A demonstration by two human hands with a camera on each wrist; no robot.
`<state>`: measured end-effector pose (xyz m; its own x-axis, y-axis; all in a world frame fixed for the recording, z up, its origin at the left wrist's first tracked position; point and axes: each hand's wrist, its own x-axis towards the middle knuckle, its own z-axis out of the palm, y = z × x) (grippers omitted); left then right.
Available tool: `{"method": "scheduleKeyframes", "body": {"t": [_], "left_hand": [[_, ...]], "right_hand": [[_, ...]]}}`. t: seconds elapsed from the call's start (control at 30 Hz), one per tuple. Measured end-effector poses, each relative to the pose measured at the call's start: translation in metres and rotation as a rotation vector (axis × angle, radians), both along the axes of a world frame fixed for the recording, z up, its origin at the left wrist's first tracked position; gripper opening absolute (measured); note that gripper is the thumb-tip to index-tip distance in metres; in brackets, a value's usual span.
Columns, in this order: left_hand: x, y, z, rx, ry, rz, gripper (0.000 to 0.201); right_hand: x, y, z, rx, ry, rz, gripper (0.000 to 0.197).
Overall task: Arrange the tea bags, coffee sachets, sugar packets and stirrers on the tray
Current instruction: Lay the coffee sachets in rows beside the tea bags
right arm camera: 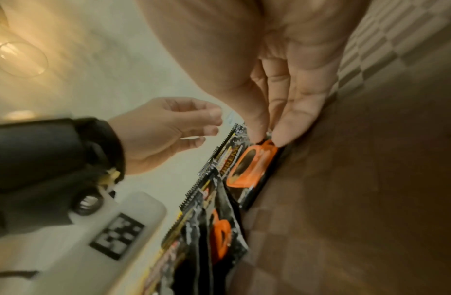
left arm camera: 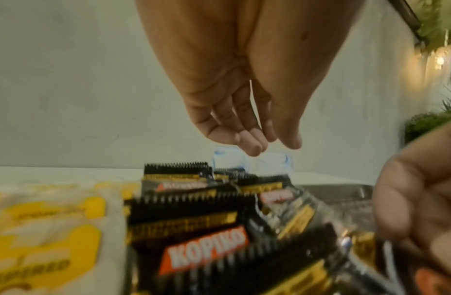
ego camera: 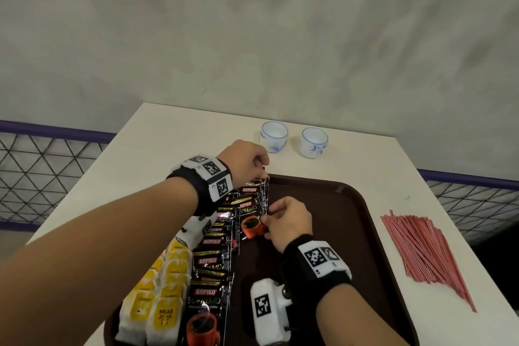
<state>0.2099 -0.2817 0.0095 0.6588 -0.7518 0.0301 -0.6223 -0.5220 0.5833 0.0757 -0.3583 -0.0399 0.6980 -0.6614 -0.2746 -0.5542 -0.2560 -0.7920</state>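
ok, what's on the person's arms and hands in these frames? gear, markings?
Bare forearms, no sleeves or gloves. Left hand and right hand each have a black wrist strap carrying white blocks printed with black square fiducial tags, plus a white camera housing under the wrist, also tagged. No cables visible.

Two white-and-blue cups stand side by side on the white table near the wall.

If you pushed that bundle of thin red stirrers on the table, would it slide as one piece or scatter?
Probably scatter. The stirrers lie as a loose, fanned heap with nothing binding them, so a push would likely spread them. They look thin and light, so they should move easily. Being slim sticks, some may roll across the smooth table.
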Motion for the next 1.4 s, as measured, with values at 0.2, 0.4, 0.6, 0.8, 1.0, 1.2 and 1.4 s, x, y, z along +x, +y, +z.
{"method": "scheduleKeyframes", "body": {"t": [0.2, 0.4, 0.6, 0.8, 1.0, 1.2, 1.4], "left_hand": [[-0.007, 0.026, 0.021, -0.050, -0.074, 0.045, 0.015], [-0.017, 0.058, 0.035, -0.084, -0.102, 0.053, 0.012], [-0.038, 0.103, 0.057, -0.162, -0.166, 0.069, 0.011], [-0.087, 0.168, 0.074, -0.269, -0.125, 0.096, 0.025], [-0.143, 0.226, 0.074, -0.270, -0.159, 0.181, 0.019], [-0.200, 0.263, 0.050, -0.128, -0.063, 0.239, 0.035], [-0.259, 0.262, 0.012, 0.060, 0.074, -0.053, 0.037]], "right_hand": [[0.002, 0.005, 0.002, -0.055, 0.064, -0.007, 0.017], [-0.003, 0.007, 0.008, -0.089, 0.134, 0.036, 0.026], [-0.007, 0.002, 0.005, -0.025, 0.057, -0.088, 0.025], [-0.001, 0.005, -0.005, 0.022, -0.010, -0.112, 0.030], [-0.005, 0.001, -0.004, -0.024, -0.019, -0.078, 0.030], [-0.057, 0.000, 0.037, -0.112, -0.059, 0.086, 0.023], [-0.199, -0.004, 0.085, -0.294, 0.107, 0.410, 0.017]]}}
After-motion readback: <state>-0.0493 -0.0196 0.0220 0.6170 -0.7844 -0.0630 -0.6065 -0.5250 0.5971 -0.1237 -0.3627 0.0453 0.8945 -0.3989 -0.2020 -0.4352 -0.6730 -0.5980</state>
